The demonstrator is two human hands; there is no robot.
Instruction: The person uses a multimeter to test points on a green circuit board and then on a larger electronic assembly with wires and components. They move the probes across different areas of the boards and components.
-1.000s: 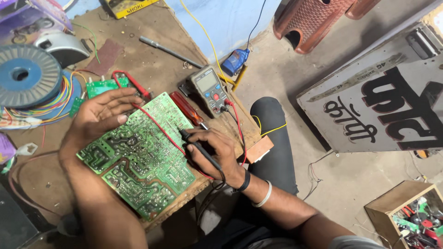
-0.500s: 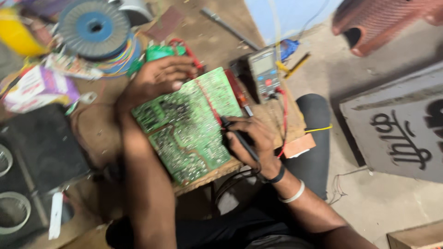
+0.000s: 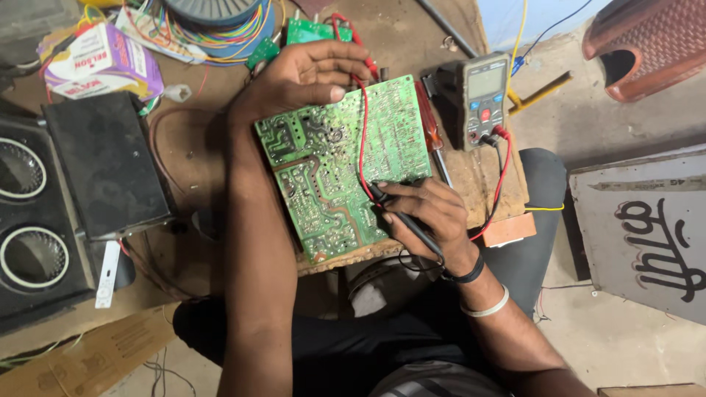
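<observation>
Right hand: the right hand (image 3: pixel 426 213) sits nearest the body, fingers pinched together on a black probe (image 3: pixel 403 217), pen-style, its tip down on the near right part of the board.
Circuit board: the green circuit board (image 3: pixel 331 169) lies solder side up between the two hands, just ahead of the right hand and under the left one. Its long axis runs on a slant, from the near edge of the bench up and away to the right.
Left hand: the left hand (image 3: pixel 301 77) is farther out, palm down, fingers spread and clamped over the board's far left corner, thumb pressing on the green face.
Nearer hand: the right one is closer to the board's near edge; the left pins the far end.
Red lead: a red wire (image 3: pixel 362 140) runs across the board from under the left fingers down toward the right hand.
Meter: a grey multimeter (image 3: pixel 484 99) lies beyond the right hand, just off the board's right edge.
Wire spool: a blue reel with coloured wires (image 3: pixel 220 18) sits past the left hand.
Speaker: a black speaker box (image 3: pixel 44 213) stands well left of the left arm.
</observation>
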